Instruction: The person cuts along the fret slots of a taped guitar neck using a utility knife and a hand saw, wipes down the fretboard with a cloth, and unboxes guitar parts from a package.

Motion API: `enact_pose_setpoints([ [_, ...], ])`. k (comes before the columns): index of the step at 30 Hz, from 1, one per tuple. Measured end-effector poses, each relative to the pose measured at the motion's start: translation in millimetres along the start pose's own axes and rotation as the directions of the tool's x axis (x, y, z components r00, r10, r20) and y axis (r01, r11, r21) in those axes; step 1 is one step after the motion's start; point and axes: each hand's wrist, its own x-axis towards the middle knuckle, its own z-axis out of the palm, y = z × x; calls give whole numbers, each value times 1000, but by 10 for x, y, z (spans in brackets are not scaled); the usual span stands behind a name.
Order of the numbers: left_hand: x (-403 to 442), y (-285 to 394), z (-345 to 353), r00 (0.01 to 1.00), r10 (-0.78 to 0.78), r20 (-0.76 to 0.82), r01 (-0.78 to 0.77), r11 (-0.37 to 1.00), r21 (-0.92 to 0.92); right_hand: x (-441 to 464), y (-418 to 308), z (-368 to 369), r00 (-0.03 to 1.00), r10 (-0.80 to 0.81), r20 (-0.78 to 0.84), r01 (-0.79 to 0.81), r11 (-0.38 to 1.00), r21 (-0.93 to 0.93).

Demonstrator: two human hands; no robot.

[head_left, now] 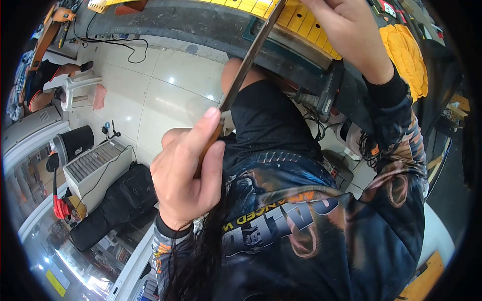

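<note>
My left hand (pixel 188 168) is closed around the wooden handle (pixel 210 143) of a long flat metal file (pixel 251 55), index finger stretched along it. The file slants up and away, and its far end runs out of the top of the view. It crosses a guitar neck (pixel 301 25) whose fretboard is covered in yellow tape with dark dots. My right hand (pixel 351 35) is at the right part of the neck, beside the file's far end. Its fingertips are cut off by the top edge, so what they hold is hidden.
The neck lies over a dark workbench (pixel 196 22) with a cable on it. A yellow cloth (pixel 405 60) hangs at the right. On the left are another person's leg (pixel 50 83), a white stool (pixel 80 93), a black bag (pixel 118 203) and a white slatted box (pixel 95 163).
</note>
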Motion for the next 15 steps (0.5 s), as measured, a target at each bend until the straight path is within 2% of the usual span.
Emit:
enact_pose_setpoints([
  [1,15,19,-12,998,-48,46,47,999,22,-6,-9,10,999,17,-30,-17,1000,-4],
  [3,41,31,11,998,-33,46,32,999,31,-16,-16,31,998,34,-62,-34,999,-6],
  [5,49,39,47,998,34,-43,-35,999,-16,-26,-11,51,990,103,-96,-96,993,70],
  [9,-49,-9,74,997,47,-66,-51,997,-60,-25,61,1,988,137,-78,-130,988,81],
  [11,74,3,113,995,71,-63,-69,997,25,-27,227,7,992,106,-69,-93,981,168],
  [12,171,15,153,995,70,-69,-68,997,28,-12,139,-13,993,100,-67,-88,982,168],
  [14,344,51,237,998,57,-32,-55,996,74,25,-122,-55,963,258,-75,-257,966,24],
  [15,345,61,241,998,57,-35,-55,996,75,21,-121,19,964,255,-74,-254,967,23],
])
